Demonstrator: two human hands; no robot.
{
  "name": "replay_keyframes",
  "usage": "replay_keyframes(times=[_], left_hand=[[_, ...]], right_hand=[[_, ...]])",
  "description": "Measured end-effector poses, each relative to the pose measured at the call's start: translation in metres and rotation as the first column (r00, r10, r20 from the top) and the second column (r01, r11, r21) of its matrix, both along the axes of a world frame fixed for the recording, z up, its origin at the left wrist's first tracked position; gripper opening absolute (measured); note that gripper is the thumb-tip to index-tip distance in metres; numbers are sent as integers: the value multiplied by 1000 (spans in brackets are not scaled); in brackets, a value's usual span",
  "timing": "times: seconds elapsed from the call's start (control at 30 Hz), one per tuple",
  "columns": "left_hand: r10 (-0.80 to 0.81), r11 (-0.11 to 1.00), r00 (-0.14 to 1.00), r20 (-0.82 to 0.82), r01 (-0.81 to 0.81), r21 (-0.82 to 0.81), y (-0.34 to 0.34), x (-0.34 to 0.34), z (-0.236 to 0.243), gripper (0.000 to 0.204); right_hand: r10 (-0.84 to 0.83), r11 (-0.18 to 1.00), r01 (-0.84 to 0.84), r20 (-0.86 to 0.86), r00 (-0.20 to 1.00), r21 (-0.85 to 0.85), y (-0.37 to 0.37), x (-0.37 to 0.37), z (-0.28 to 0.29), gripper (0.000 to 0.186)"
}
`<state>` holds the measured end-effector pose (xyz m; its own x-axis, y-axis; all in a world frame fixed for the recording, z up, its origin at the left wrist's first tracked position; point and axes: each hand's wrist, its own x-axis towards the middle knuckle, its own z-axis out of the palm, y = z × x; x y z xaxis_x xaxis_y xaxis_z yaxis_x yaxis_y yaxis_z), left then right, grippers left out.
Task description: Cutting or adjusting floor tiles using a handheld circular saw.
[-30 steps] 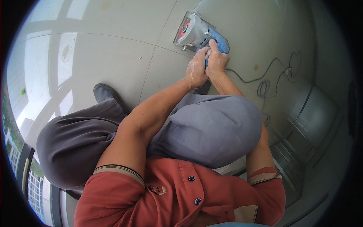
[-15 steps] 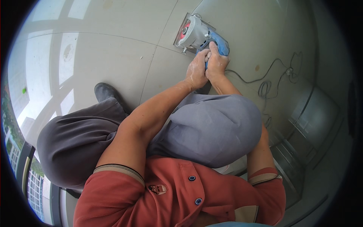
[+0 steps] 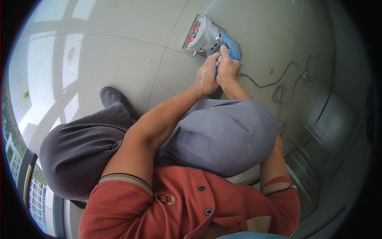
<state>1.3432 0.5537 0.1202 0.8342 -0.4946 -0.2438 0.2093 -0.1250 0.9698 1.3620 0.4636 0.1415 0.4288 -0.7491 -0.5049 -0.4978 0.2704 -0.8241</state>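
A handheld tile cutter [image 3: 207, 36] with a grey metal guard, a red disc part and a blue body rests on its flat base plate on the tiled floor, at the upper middle. My left hand [image 3: 207, 73] is closed around the near side of its blue body. Against it, my right hand [image 3: 229, 65] is closed on the same blue body, with the thumb lying along the top. Pale dust coats both hands. The blade's lower edge and most of the grip are hidden by the guard and my fingers.
A dark power cord [image 3: 262, 86] runs from the tool to the right and loops on the floor. Thin joint lines cross the glossy floor tiles [image 3: 119, 63]. My shoe [image 3: 113, 97] stands left of my arms. A dark frame edge [image 3: 24, 179] is at the lower left.
Almost nothing differs. The tile cutter and both hands hold the same place, and the whole view has shifted very slightly.
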Motion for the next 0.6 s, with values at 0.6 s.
replay_keyframes(times=[0.6], left_hand=[[-14,1000,998,-60,15,9,0,0,3,68]], right_hand=[[-31,996,27,43,999,89,-5,-7,-7,10]])
